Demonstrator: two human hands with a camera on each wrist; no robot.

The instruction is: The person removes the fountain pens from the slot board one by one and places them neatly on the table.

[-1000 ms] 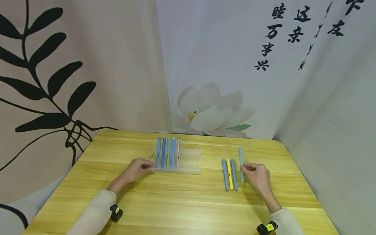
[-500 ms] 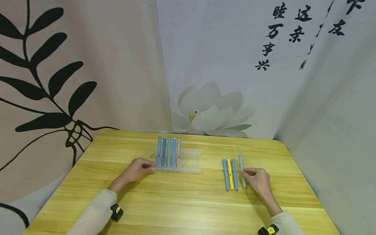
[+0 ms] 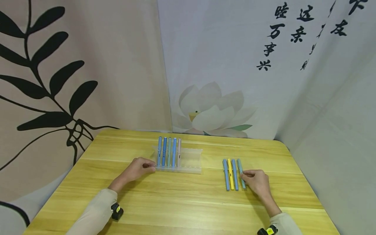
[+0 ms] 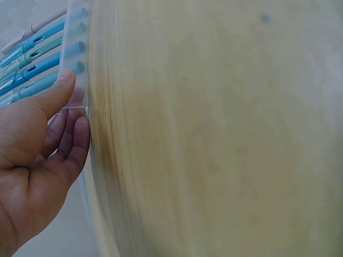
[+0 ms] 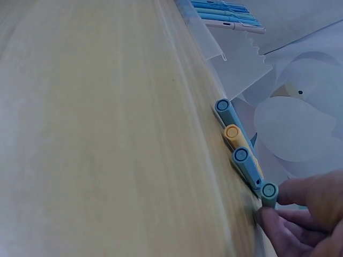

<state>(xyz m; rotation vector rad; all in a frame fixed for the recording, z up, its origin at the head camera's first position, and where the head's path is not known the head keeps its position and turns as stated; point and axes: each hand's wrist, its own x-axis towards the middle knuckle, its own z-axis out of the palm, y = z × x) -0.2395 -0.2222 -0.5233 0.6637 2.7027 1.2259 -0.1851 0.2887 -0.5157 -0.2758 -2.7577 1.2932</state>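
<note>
Toward the far edge of the yellow wood-grained table [image 3: 176, 202], the person's left hand [image 3: 138, 169] is covering the near left corner of a clear plastic pen rack [image 3: 190, 160]. Closer to the table's right edge, the right hand [image 3: 258, 181] is hiding part of a slim pale-green pen [image 3: 240, 165]. The head view's bottom is cutting off the table's near edge and a black box-shaped device [image 3: 267, 231] at the right wrist; its yellow label [image 3: 270, 230] is showing too small to read. The left wrist view is cropping that hand and the cap ends of several blue and green pens [image 4: 45, 64], and blurring a small dark spot [image 4: 265, 17] on the tabletop beyond recognition. The right wrist view is cropping the other hand.
</note>
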